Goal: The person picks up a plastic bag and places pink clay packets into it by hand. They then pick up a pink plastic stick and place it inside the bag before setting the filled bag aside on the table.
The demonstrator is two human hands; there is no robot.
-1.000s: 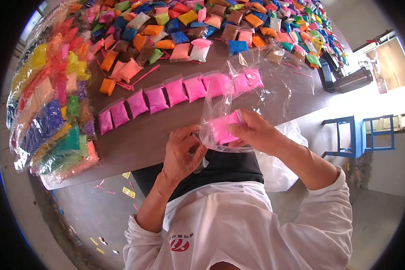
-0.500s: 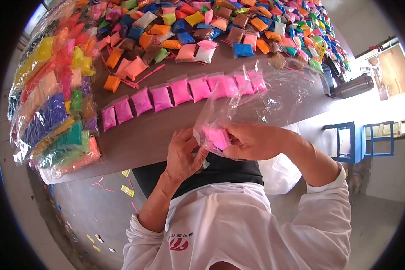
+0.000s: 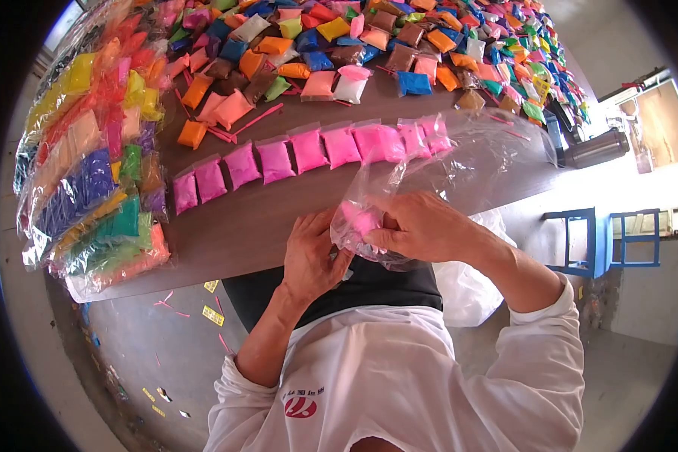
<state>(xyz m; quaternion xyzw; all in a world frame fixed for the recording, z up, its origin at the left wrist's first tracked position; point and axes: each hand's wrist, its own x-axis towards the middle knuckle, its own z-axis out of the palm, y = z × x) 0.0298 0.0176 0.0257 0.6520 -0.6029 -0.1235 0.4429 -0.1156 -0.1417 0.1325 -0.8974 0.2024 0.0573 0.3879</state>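
A large clear plastic bag (image 3: 459,177) stretches from my hands across the table to the right. In its near corner sits a pink packet (image 3: 360,218), partly covered by crinkled film and fingers. My right hand (image 3: 418,226) is closed on this packet, thumb and fingers bent around its right side. On the left, my left hand (image 3: 313,245) pinches the edge of the bag, fingertips right beside the packet. Beyond the hands runs a row of pink packets (image 3: 276,160), laid side by side. The bag overlaps the right end of that row.
Loose packets of many colours (image 3: 331,56) are heaped at the back. Filled clear bags of sorted packets (image 3: 90,181) are stacked on the left of the brown table (image 3: 226,241). A dark cylinder (image 3: 595,149) lies at the right edge; a blue stool (image 3: 601,241) stands beyond.
My right hand has shifted slightly up and right, and its fingers have curled in. The pink packet is more covered by bunched film. My left hand stays nearly in place.
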